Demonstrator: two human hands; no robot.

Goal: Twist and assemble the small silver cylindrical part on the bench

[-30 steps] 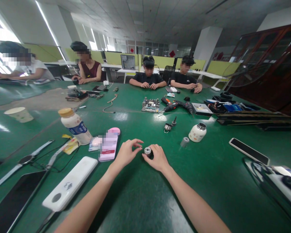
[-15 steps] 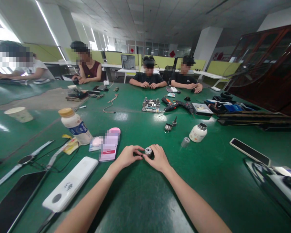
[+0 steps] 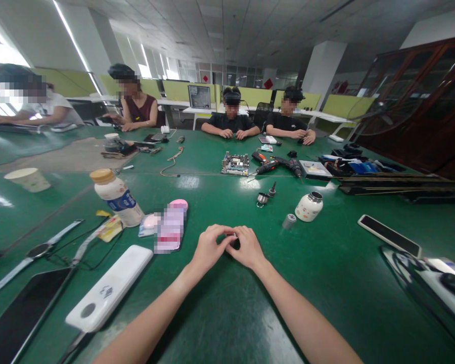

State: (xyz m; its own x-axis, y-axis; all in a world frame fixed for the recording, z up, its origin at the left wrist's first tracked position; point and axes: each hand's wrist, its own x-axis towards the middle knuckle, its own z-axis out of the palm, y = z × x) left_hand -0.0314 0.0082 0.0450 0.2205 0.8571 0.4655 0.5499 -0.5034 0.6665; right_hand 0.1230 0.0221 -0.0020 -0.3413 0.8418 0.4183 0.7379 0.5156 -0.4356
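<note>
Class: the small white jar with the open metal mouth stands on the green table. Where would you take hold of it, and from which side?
Grip the white jar around its rounded body, coming from above: it stands upright, apart from the small grey cap beside it.

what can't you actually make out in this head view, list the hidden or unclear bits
- Head view: the small silver metal part is almost wholly covered by the left hand and right hand; only a sliver shows.
- The pink flat case is blurred over.
- The black phone is cut off by the left edge.
- The green circuit board is too small to read.
</note>
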